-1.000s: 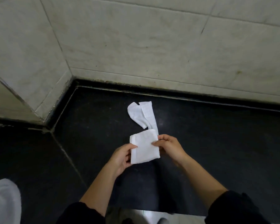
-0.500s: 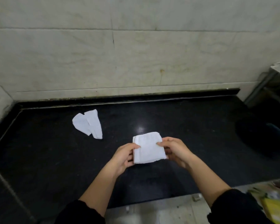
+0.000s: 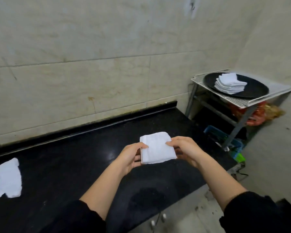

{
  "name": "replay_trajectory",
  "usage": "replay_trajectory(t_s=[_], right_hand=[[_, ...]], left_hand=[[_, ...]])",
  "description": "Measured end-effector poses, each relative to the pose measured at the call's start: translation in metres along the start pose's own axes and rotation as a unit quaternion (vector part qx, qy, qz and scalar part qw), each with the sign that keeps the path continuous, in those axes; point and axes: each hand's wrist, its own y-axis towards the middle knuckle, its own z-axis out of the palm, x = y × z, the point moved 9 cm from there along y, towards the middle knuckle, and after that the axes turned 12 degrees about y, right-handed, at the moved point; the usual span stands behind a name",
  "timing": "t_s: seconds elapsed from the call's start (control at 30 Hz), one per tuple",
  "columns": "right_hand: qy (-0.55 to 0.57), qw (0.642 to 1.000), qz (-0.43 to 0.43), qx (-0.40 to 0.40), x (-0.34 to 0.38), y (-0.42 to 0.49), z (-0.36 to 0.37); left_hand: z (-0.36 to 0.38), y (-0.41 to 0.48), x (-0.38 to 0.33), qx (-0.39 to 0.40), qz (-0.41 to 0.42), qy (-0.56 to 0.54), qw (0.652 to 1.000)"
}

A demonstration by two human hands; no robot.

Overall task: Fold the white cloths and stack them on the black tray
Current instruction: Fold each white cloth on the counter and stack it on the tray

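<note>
I pinch a folded white cloth (image 3: 156,148) flat between my left hand (image 3: 131,154) and right hand (image 3: 185,148) above the black counter (image 3: 74,148), keeping its folds closed for the stack (image 3: 229,84) on the black tray (image 3: 255,91).

No legible text, label, brand, number or sign appears on any surface in view. The coloured packaging (image 3: 259,113) under the wire rack (image 3: 242,101) is too blurred to read.
</note>
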Motion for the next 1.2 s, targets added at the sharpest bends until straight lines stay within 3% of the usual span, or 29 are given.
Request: replay_trajectory(t_s=[0.33,0.67,0.9,1.2], right_hand=[[0.000,0.995,-0.064,-0.079,0.092,0.043,-0.136],[0.008,0.990,-0.094,-0.103,0.186,0.109,-0.261],[0.014,0.986,-0.131,-0.106,0.248,0.157,-0.337],[-0.024,0.991,-0.125,-0.051,0.323,0.250,-0.449]], left_hand=[[0.131,0.104,-0.087,0.080,0.038,0.038,0.995],[0.251,0.192,-0.189,0.118,0.072,0.082,0.987],[0.319,0.238,-0.253,0.110,0.119,0.115,0.980],[0.421,0.312,-0.317,0.027,0.150,0.136,0.979]])
